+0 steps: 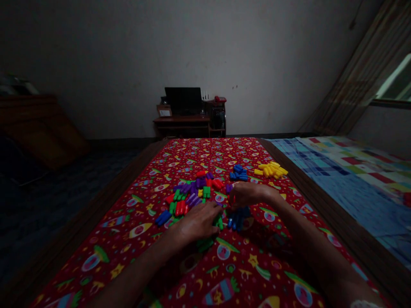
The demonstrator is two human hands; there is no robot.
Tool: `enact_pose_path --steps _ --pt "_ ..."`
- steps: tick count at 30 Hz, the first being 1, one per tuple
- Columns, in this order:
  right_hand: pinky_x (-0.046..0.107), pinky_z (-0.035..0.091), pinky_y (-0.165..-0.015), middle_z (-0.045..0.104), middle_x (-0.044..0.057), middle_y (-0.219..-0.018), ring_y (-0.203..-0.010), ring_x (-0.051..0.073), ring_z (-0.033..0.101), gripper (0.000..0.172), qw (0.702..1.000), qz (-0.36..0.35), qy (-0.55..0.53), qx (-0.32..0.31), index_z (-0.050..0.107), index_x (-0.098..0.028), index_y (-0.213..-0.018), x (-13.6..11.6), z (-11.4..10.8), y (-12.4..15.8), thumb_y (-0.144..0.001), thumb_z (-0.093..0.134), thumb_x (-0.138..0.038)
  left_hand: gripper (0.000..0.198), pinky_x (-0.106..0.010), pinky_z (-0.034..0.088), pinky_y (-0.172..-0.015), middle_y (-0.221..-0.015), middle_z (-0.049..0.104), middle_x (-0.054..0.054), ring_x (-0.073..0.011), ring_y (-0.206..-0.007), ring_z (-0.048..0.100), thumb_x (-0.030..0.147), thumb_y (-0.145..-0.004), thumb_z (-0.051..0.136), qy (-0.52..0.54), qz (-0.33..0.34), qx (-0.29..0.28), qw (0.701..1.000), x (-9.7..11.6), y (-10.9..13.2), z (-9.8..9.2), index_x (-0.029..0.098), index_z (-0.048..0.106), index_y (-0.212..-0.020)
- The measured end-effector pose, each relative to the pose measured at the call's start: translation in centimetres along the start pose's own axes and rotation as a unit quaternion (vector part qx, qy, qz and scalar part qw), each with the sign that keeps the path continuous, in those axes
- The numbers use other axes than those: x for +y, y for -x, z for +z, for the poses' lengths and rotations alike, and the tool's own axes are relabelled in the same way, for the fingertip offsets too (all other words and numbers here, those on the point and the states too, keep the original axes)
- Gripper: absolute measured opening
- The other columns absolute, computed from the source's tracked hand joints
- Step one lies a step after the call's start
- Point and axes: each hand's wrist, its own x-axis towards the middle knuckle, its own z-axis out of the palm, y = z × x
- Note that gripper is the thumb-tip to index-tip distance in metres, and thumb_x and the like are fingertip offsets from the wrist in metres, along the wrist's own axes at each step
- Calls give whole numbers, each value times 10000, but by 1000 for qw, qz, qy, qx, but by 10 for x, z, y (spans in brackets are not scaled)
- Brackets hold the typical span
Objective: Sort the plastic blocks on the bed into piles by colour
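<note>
Green blocks point(205, 244) peek out at six o'clock from the left hand point(201, 220), with more green at three, right by the fingertips! That hand sits low, palm down, forearm slanting in from eight o'clock, fingers bent; whether they grip anything, I can't tell. Over to the blue blocks point(235, 220), lying just below the right hand point(247, 194): wrist arched, forearm from four o'clock, fingers curled downward, any hold hidden. Beyond, the mixed pile point(193, 199) spreads at eleven from the left hand; a blue stack point(238, 174) at twelve and yellow blocks point(272, 170) at two from the right, all on red cloth point(173, 273).
</note>
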Motion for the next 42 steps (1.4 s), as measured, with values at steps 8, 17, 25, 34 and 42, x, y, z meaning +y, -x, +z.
enact_pose_path --steps 8,17,25,34,42 --pt "261 442 -635 721 119 -903 -808 210 660 182 985 -25 172 2 709 -178 -956 -58 47 -5 -802 642 -248 239 -453 473 -870 -1123 594 -144 -312 -1078 546 143 -834 521 -121 -67 112 984 -12 1 5 165 571 -1067" --pt "213 394 -588 683 35 -737 -651 132 591 147 935 130 -96 314 716 -136 -857 54 -4 -11 -801 602 -211 257 -384 462 -999 -1248 585 -87 -223 -1171 540 229 -938 452 -20 71 180 981 13 -10 12 212 558 -1172" --pt "274 441 -691 688 59 -776 -722 169 598 170 853 184 -94 480 674 -155 -798 113 39 -29 -804 544 -264 396 -432 358 -1102 -1421 479 -74 -276 -1350 376 299 -914 538 -12 159 127 979 27 -29 32 272 511 -1308" --pt "233 402 -638 702 66 -781 -682 149 605 234 923 168 -13 345 713 -129 -895 67 0 -5 -855 501 -218 237 -422 370 -1037 -1159 620 -77 -243 -1168 510 299 -898 581 -55 92 153 982 21 -37 37 192 571 -1109" --pt "264 442 -663 721 121 -975 -887 249 669 297 982 101 161 12 726 -189 -1001 -26 14 15 -732 726 -315 196 -414 439 -905 -1121 631 -109 -262 -1064 552 260 -914 509 -125 -46 151 980 -3 -19 30 183 598 -1070"
